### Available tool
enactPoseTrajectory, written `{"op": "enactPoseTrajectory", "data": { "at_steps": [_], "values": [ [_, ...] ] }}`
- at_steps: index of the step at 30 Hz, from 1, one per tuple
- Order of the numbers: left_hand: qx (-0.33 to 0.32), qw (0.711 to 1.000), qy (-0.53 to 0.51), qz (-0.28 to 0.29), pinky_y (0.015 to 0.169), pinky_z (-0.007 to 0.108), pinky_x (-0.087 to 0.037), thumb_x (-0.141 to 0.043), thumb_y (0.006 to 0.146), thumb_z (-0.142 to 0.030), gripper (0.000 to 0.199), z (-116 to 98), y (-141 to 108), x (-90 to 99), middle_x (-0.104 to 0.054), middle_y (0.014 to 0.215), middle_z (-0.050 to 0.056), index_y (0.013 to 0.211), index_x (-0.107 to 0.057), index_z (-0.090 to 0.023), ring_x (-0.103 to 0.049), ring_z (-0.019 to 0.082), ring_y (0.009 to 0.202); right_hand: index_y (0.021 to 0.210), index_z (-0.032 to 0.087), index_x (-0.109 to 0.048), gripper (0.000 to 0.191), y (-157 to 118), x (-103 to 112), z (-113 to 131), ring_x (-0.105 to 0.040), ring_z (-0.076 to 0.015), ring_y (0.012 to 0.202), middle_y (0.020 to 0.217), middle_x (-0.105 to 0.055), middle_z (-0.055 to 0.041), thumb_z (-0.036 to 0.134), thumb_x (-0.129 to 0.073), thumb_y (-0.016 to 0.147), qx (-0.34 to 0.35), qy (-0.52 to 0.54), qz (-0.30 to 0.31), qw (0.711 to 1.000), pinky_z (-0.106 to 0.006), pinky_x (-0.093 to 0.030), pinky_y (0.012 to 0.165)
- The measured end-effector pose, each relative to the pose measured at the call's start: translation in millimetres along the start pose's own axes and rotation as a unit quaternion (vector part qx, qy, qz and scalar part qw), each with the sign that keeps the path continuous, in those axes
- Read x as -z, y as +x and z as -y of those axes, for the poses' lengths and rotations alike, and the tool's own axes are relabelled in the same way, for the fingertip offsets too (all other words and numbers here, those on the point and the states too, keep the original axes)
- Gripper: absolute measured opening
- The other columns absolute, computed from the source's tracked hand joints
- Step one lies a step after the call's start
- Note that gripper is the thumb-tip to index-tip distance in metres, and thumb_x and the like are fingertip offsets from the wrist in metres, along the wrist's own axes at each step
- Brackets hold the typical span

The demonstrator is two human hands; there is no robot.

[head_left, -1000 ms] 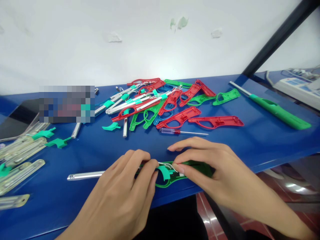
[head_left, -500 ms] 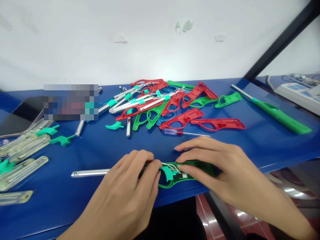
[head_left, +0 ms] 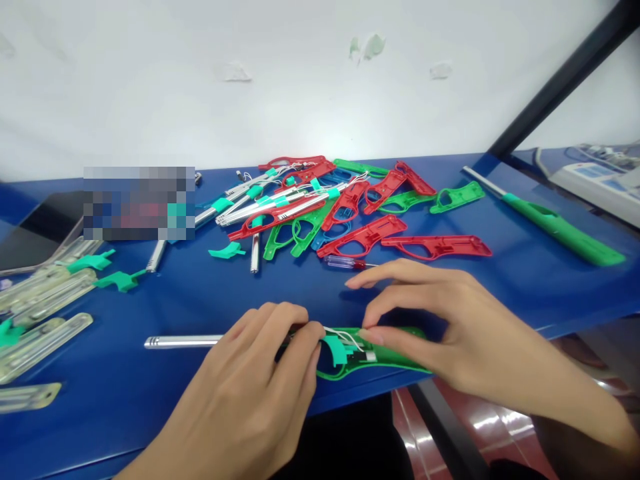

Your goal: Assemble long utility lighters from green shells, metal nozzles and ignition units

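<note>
Near the table's front edge lies a green lighter half-shell (head_left: 400, 357), its inside facing up. A teal trigger (head_left: 338, 351), white wires (head_left: 345, 336) and a small black-and-white part sit in it. My left hand (head_left: 265, 367) is closed around the front of this lighter, whose silver metal tube (head_left: 183, 342) sticks out to the left. My right hand (head_left: 430, 313) is over the shell's handle, thumb and index finger pinched beside the wires. What lies between those fingertips is too small to make out; the other fingers are raised.
Behind my hands a screwdriver (head_left: 345, 263) lies before a pile of red half-shells (head_left: 437, 247), green and blue shells and silver tubes. Clear lighter tanks (head_left: 47, 353) and teal triggers (head_left: 120, 280) are at left. An assembled green lighter (head_left: 563, 227) lies at right.
My right hand has lifted slightly off the shell, uncovering more of its green handle, and its thumb and index finger have come together. My left hand keeps its grip.
</note>
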State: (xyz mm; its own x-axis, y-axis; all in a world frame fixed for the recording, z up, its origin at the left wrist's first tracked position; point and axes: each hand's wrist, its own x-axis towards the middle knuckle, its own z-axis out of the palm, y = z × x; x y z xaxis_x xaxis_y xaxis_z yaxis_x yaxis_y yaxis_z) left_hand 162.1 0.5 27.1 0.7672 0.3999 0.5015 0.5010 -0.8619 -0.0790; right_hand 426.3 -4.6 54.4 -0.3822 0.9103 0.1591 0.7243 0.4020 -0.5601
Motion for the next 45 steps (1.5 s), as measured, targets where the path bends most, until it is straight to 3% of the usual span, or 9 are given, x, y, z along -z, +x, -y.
{"op": "enactPoseTrajectory", "data": {
  "at_steps": [6, 14, 18, 28, 34, 45],
  "values": [
    [0.011, 1.000, -0.005, 0.005, 0.095, 0.043, -0.050, -0.045, 0.103, -0.005, 0.026, -0.2, 0.8, 1.0, -0.069, 0.106, 0.009, 0.114, -0.068, -0.007, -0.056, 0.026, 0.110, 0.095, 0.035, -0.079, 0.014, -4.0, -1.0, -0.1, -0.072, -0.0206, 0.123, 0.141, -0.070, 0.0048, 0.038, -0.068, 0.103, 0.014, -0.007, 0.041, 0.999, -0.036, -0.057, 0.106],
    [-0.006, 1.000, 0.009, 0.000, 0.095, 0.044, -0.050, -0.045, 0.103, -0.004, 0.026, 0.7, 0.9, 0.9, -0.069, 0.108, 0.009, 0.113, -0.068, -0.007, -0.056, 0.027, 0.110, 0.100, 0.030, -0.077, 0.018, -8.2, -5.7, -0.3, -0.072, -0.0198, 0.121, 0.142, -0.069, 0.0019, 0.026, -0.061, 0.106, 0.047, -0.025, 0.023, 0.998, -0.033, -0.059, 0.103],
    [0.018, 1.000, -0.026, -0.001, 0.092, 0.043, -0.051, -0.047, 0.103, -0.005, 0.025, -0.1, 1.0, 1.7, -0.070, 0.103, 0.008, 0.110, -0.070, -0.009, -0.059, 0.026, 0.106, 0.100, 0.028, -0.076, 0.020, -7.8, -8.7, 3.3, -0.073, -0.0193, 0.118, 0.138, -0.071, -0.0002, 0.022, -0.058, 0.107, 0.068, -0.025, 0.007, 0.997, -0.031, -0.059, 0.101],
    [0.043, 0.997, -0.065, 0.000, 0.092, 0.041, -0.050, -0.052, 0.102, -0.006, 0.022, -0.5, -0.9, 0.8, -0.072, 0.104, 0.009, 0.113, -0.071, -0.009, -0.060, 0.025, 0.104, 0.100, 0.031, -0.076, 0.013, -10.8, 1.6, 2.1, -0.070, -0.0171, 0.119, 0.133, -0.072, 0.0046, 0.031, -0.064, 0.106, 0.067, -0.046, 0.009, 0.997, -0.030, -0.057, 0.100],
    [0.055, 0.996, -0.070, -0.002, 0.089, 0.041, -0.050, -0.049, 0.102, -0.006, 0.024, -1.0, -1.5, 1.8, -0.073, 0.101, 0.008, 0.108, -0.071, -0.010, -0.061, 0.025, 0.100, 0.101, 0.033, -0.076, 0.011, -13.5, -3.7, 1.3, -0.070, -0.0156, 0.120, 0.135, -0.072, 0.0069, 0.032, -0.066, 0.105, 0.060, -0.027, 0.029, 0.997, -0.029, -0.055, 0.103],
    [0.019, 0.999, -0.035, -0.006, 0.093, 0.042, -0.047, -0.046, 0.105, -0.006, 0.024, 0.6, -0.6, 1.1, -0.069, 0.103, 0.009, 0.112, -0.069, -0.007, -0.056, 0.026, 0.106, 0.100, 0.022, -0.077, 0.019, -10.8, -7.9, 3.4, -0.071, -0.0148, 0.114, 0.131, -0.075, 0.0005, 0.017, -0.060, 0.107, 0.123, -0.042, -0.013, 0.991, -0.027, -0.056, 0.099]
  ]
}}
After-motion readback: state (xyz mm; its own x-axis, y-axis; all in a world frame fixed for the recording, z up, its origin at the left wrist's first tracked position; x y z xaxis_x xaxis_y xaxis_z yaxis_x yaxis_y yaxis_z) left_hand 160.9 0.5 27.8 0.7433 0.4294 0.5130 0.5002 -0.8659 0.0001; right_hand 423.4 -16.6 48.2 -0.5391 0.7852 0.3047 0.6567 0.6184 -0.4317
